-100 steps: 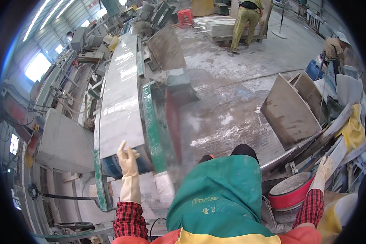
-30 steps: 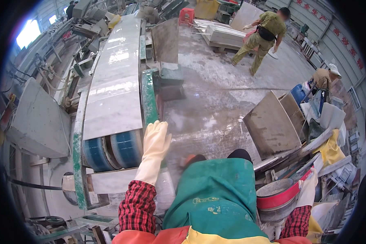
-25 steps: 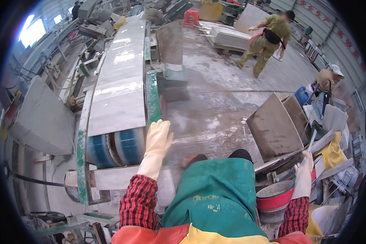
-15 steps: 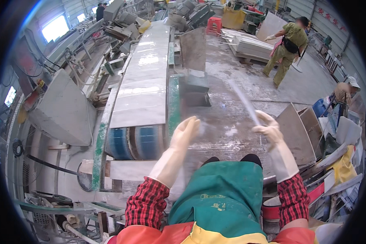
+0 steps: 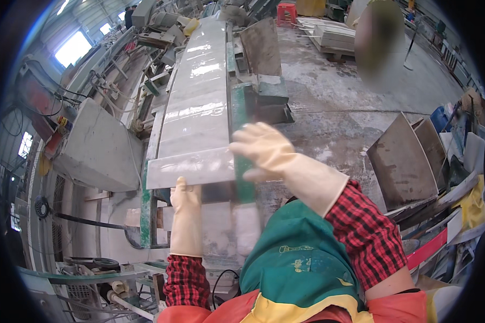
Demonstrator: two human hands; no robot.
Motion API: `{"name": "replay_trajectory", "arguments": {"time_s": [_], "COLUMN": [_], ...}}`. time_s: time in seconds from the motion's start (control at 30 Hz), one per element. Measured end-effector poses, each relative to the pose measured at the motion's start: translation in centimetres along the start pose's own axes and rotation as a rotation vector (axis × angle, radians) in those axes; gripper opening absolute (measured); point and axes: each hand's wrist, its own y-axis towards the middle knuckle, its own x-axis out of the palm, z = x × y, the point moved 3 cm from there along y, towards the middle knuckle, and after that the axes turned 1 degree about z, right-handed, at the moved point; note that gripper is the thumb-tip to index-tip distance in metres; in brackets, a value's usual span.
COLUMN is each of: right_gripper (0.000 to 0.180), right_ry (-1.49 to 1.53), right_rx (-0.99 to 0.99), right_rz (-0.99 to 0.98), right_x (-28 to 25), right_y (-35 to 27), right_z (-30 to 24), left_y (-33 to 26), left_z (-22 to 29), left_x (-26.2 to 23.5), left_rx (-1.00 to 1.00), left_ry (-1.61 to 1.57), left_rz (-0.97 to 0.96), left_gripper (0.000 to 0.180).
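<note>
A pale, glossy stone slab [image 5: 191,168] lies crosswise at the near end of a conveyor, overhanging its roller. My left hand [image 5: 186,215], in a cream rubber glove, is closed at the slab's front edge, thumb up against it; the other fingers are hidden. My right hand [image 5: 267,151], gloved the same way, is open by the slab's right end, fingers apart and slightly smeared, nothing in it. Whether it touches the slab I cannot tell. More wet, shiny slabs [image 5: 196,99] stretch away along the conveyor behind it.
A green metal rail [image 5: 246,185] runs along the conveyor's right side. Brown boards [image 5: 401,161] lean at right, beside offcuts and a yellow cloth [image 5: 473,202]. A large grey block-shaped casing [image 5: 99,148] stands at left. Stacked slabs [image 5: 331,37] and a red stool [image 5: 286,13] are farther off.
The thin pale strip that was in my right hand is no longer there. That hand swung left to the conveyor; my left hand moved left and down to the slab edge. The view shifted.
</note>
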Motion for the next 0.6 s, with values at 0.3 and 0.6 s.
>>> {"name": "replay_trajectory", "arguments": {"time_s": [0.3,0.6], "right_gripper": [0.064,0.059], "right_ry": [0.202,0.217], "right_rx": [0.71,1.294], "right_rz": [0.107,0.265], "right_x": [4.1,1.0], "right_y": [-21.7,-45.3], "right_z": [18.7,21.7], "left_y": [4.5,5.6], "left_z": [-0.6,-2.1], "left_x": [-3.6,-3.2], "left_rx": [-0.048,-0.074], "left_ry": [0.115,0.094], "left_rz": [0.129,0.104], "left_gripper": [0.031,0.038]}}
